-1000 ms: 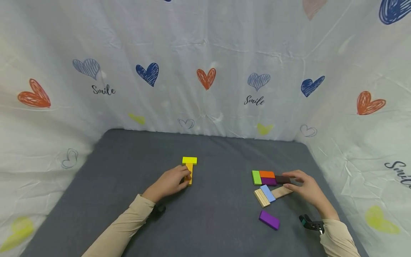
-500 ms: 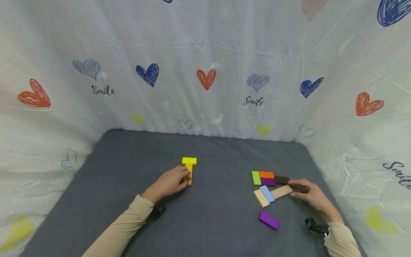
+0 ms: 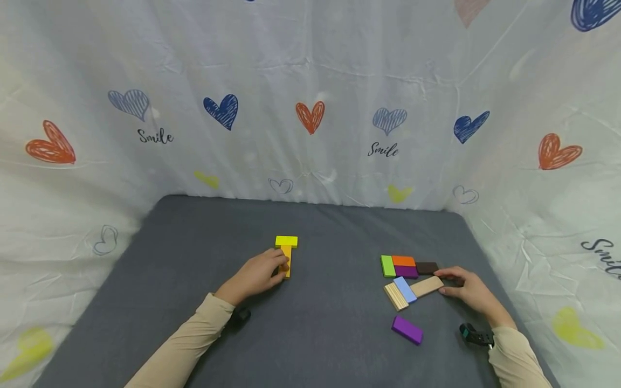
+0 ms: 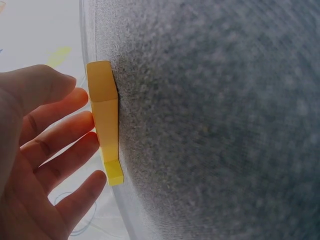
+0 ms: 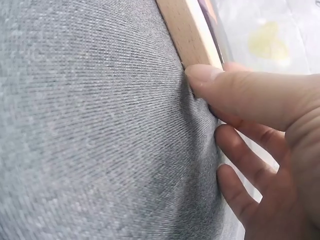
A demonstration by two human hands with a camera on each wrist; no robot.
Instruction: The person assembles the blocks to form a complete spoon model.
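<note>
In the head view my left hand (image 3: pixel 259 275) rests its fingertips on an orange block (image 3: pixel 286 262), which forms a T with a yellow block (image 3: pixel 286 241). The left wrist view shows those fingers loosely spread along the orange block (image 4: pixel 106 120). On the right, my right hand (image 3: pixel 473 293) pinches the near end of a plain wooden block (image 3: pixel 427 286) between thumb and forefinger. The right wrist view has the thumb against this wooden block (image 5: pixel 187 32); the forefinger is mostly hidden. A light blue block (image 3: pixel 405 290) meets its other end, beside several striped wooden pieces (image 3: pixel 396 296).
Behind the wooden block lie a green block (image 3: pixel 387 266), an orange-red block (image 3: pixel 404 261), a purple block (image 3: pixel 406 272) and a dark brown block (image 3: pixel 427 268). Another purple block (image 3: pixel 407 330) lies nearer. A grey cloth (image 3: pixel 330 345) covers the table; a white curtain (image 3: pixel 339 70) stands behind.
My right hand has drawn back from the dark brown block and now pinches the wooden block's end. My left hand and the T of blocks have stayed put.
</note>
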